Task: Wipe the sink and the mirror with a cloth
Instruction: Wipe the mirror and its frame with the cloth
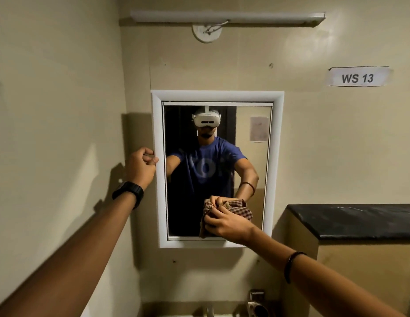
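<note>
Now cloth (224,212) under right hand (227,223), against mirror (217,170).

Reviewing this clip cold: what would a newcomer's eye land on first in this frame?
The white-framed mirror at the centre of the wall, where the right hand presses a checked cloth against the lower glass. The left hand grips the frame's left edge, a black watch on its wrist. Next comes the paper label reading WS 13, upper right.
</note>
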